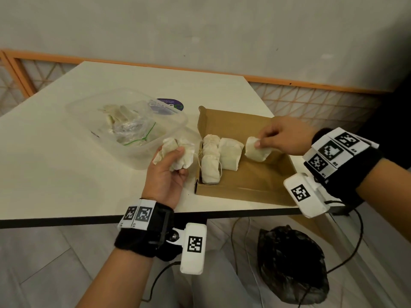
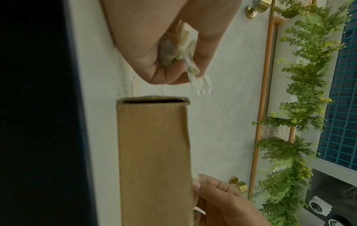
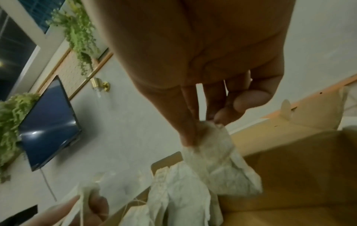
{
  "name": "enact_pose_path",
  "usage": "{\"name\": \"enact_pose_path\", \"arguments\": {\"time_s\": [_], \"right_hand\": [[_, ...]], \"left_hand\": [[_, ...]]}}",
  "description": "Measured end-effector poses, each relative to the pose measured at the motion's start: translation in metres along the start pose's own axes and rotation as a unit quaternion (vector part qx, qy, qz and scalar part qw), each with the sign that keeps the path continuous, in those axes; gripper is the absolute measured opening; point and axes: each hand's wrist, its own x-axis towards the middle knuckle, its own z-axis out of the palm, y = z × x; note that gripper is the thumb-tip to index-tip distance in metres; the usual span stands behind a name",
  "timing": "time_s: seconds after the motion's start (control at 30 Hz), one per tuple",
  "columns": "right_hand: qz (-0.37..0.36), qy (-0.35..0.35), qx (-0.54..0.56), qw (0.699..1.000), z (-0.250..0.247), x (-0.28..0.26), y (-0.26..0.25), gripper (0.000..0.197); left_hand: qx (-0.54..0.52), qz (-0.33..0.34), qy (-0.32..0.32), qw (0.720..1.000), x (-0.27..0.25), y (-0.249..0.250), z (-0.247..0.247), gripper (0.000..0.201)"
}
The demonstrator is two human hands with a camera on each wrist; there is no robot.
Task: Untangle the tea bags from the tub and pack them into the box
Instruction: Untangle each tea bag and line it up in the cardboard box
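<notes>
- Tea bags (image 1: 222, 158): a few already lie inside the box (image 1: 262, 183), at its tub-side end, long axes running front to back.
- The right hand (image 1: 280, 136) pinches one more bag (image 1: 258, 152) over the box's middle, tilted; it looks like the placing step.
- The left hand (image 1: 169, 172) clutches a crumpled bunch (image 1: 178, 156) between box and tub (image 1: 124, 123).
- Next, I'd guess: lay the bag parallel beside the row.

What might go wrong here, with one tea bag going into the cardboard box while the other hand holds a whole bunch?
Strings trail from the clump of pale tea bags gripped by the left hand toward the brown cardboard box; they may snag the packed bags and tug them out. The single tea bag pinched by the right hand leans tilted and could flop over rather than stand in the row.
</notes>
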Motion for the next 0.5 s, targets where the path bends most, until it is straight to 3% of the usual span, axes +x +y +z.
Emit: {"name": "enact_pose_path", "arguments": {"time_s": [0.1,0.2,0.5], "right_hand": [[-0.016,-0.087,0.011,0.996,-0.004,-0.004,-0.004,0.010],[-0.048,-0.139,0.024,0.989,-0.002,-0.003,-0.016,0.013],[-0.073,-0.137,-0.103,0.982,0.024,0.038,-0.039,0.024]], "left_hand": [[0.006,0.001,-0.006,1.000,0.000,-0.001,0.001,0.019],[0.010,0.002,-0.008,1.000,0.000,-0.001,0.001,0.019],[0.018,0.008,-0.022,1.000,-0.002,-0.001,0.002,0.020]]}}
